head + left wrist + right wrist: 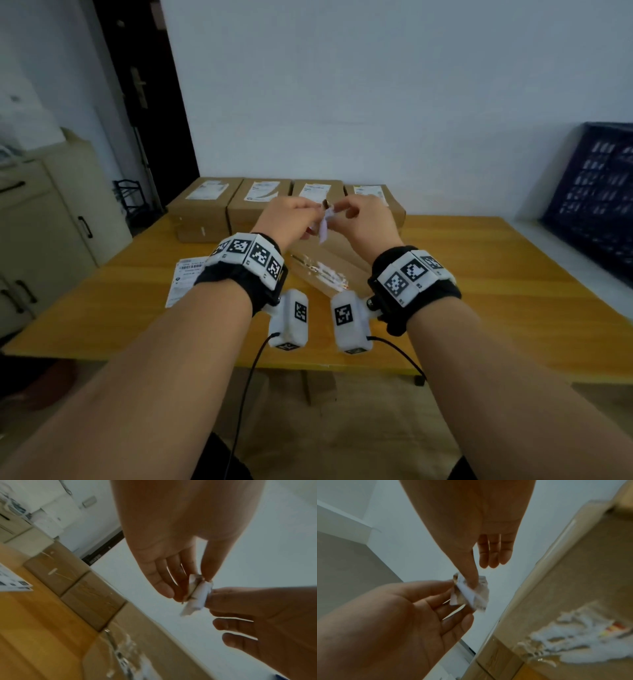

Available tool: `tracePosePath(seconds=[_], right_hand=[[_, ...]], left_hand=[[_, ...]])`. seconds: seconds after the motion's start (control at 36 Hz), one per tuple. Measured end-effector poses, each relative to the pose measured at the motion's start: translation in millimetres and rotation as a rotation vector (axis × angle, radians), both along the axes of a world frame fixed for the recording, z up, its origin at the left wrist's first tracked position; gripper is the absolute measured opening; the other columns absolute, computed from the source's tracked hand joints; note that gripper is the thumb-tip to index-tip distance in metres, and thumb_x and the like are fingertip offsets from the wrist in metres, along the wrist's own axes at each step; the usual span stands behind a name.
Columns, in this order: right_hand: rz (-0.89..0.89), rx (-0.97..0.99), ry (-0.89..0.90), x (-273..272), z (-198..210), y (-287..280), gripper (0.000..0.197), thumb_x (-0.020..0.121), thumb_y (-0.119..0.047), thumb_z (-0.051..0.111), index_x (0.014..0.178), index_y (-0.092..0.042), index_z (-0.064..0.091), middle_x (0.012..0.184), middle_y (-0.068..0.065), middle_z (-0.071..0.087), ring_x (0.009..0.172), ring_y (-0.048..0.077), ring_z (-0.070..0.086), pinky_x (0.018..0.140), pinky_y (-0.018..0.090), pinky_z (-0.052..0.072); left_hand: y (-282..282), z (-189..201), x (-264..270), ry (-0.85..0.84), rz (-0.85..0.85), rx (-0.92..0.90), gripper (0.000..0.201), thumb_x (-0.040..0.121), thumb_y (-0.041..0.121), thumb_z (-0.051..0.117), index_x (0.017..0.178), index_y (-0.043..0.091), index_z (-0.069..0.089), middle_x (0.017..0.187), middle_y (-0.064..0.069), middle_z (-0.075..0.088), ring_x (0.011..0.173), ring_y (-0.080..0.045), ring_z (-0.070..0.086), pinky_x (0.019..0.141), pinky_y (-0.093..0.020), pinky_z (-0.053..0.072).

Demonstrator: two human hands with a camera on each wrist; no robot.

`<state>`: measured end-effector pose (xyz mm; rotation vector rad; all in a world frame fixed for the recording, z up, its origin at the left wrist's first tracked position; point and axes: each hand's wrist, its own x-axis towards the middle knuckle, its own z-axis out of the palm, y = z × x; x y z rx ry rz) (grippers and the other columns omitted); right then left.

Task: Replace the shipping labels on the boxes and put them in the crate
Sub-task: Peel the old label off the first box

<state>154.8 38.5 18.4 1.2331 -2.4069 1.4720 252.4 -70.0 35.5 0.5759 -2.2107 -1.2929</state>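
Both hands are raised above the table and pinch one crumpled scrap of torn white label [324, 224] between them. My left hand [313, 209] holds its left side with thumb and fingertips, and the scrap [197, 596] shows in the left wrist view too. My right hand [342, 209] pinches the right side of the scrap [471, 595]. Below the hands lies a cardboard box [346, 263] with ragged white label residue [570, 637] stuck to its top. A fresh label sheet [185, 284] lies flat on the table at the left.
Several brown boxes [260, 202] with labels stand in a row at the table's [479, 291] far edge. A dark blue crate [596, 202] leans against the wall at the right. A beige cabinet [44, 219] stands left of the table.
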Motion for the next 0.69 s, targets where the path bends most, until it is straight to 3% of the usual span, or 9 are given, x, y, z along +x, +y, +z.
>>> tracePosePath(seconds=[0.08,0.14,0.19,0.25,0.33,0.42,0.58,0.64,0.69], right_hand=[[-0.002,0.006,-0.004,6.0,-3.5,-17.0,0.02,0.083,-0.03,0.074,0.079,-0.016,0.062,0.08,-0.001,0.059,0.068,0.011,0.05,0.056,0.022,0.032],[0.008,0.009,-0.025,12.8,-5.2,-27.9,0.024,0.084,-0.025,0.074,0.071,-0.017,0.054,0.069,-0.004,0.053,0.061,0.01,0.045,0.054,0.023,0.032],[0.031,0.022,-0.021,21.6,-7.5,-39.3,0.027,0.085,-0.02,0.071,0.068,-0.016,0.05,0.064,-0.004,0.048,0.058,0.011,0.042,0.054,0.025,0.031],[0.048,0.038,-0.012,31.2,-10.4,-51.2,0.019,0.086,-0.018,0.068,0.073,-0.012,0.054,0.065,-0.003,0.049,0.06,0.013,0.044,0.055,0.027,0.033],[0.072,0.066,-0.013,41.0,-14.7,-67.1,0.011,0.088,-0.02,0.066,0.08,-0.016,0.059,0.07,-0.008,0.055,0.063,0.006,0.049,0.054,0.022,0.035],[0.126,0.117,-0.004,49.5,-18.5,-81.0,0.004,0.087,-0.017,0.066,0.088,-0.016,0.063,0.082,-0.006,0.059,0.074,0.01,0.053,0.059,0.02,0.039],[0.155,0.173,0.001,64.1,-30.1,-107.9,0.006,0.081,-0.008,0.067,0.086,-0.012,0.065,0.085,0.001,0.065,0.081,0.019,0.062,0.069,0.033,0.051],[0.148,0.189,-0.042,67.4,-33.5,-116.2,0.005,0.082,-0.009,0.066,0.086,-0.013,0.065,0.086,0.004,0.067,0.082,0.023,0.065,0.073,0.038,0.055],[0.156,0.202,-0.069,69.6,-36.1,-123.1,0.009,0.086,-0.011,0.061,0.091,-0.015,0.066,0.09,0.005,0.068,0.084,0.025,0.065,0.071,0.036,0.054]], left_hand=[[-11.4,-2.9,13.7,-0.004,0.008,-0.008,0.002,0.085,0.025,0.069,0.086,0.026,0.07,0.085,0.004,0.071,0.079,-0.009,0.066,0.075,-0.021,0.056],[-20.9,-6.7,19.5,-0.005,0.047,-0.03,0.009,0.083,0.019,0.072,0.091,0.022,0.072,0.087,0.0,0.073,0.083,-0.016,0.069,0.079,-0.03,0.058],[-30.2,-10.7,25.8,-0.001,0.094,-0.051,0.013,0.084,0.014,0.071,0.096,0.013,0.073,0.087,-0.004,0.073,0.082,-0.019,0.07,0.077,-0.03,0.059],[-39.3,-14.7,32.8,0.005,0.132,-0.068,0.012,0.085,0.011,0.069,0.096,0.009,0.073,0.086,-0.006,0.072,0.08,-0.02,0.07,0.074,-0.028,0.059],[-55.4,-21.5,43.3,-0.037,0.22,-0.155,0.009,0.085,0.014,0.069,0.093,0.012,0.071,0.086,-0.006,0.072,0.074,-0.019,0.068,0.076,-0.033,0.058],[-74.9,-31.5,55.0,-0.063,0.311,-0.117,0.011,0.084,0.011,0.069,0.09,0.015,0.061,0.087,-0.006,0.069,0.066,-0.015,0.066,0.068,-0.031,0.057],[-97.5,-44.8,72.3,-0.116,0.335,-0.047,0.013,0.084,0.007,0.069,0.079,0.013,0.059,0.081,-0.009,0.068,0.058,-0.014,0.063,0.054,-0.024,0.051],[-103.7,-48.5,73.7,-0.133,0.375,-0.067,0.017,0.082,0.005,0.068,0.073,0.016,0.059,0.079,-0.009,0.068,0.059,-0.017,0.063,0.058,-0.031,0.054],[-112.1,-51.6,77.1,-0.159,0.454,-0.099,0.02,0.08,0.005,0.067,0.069,0.02,0.059,0.078,-0.006,0.068,0.069,-0.023,0.067,0.069,-0.037,0.058]])
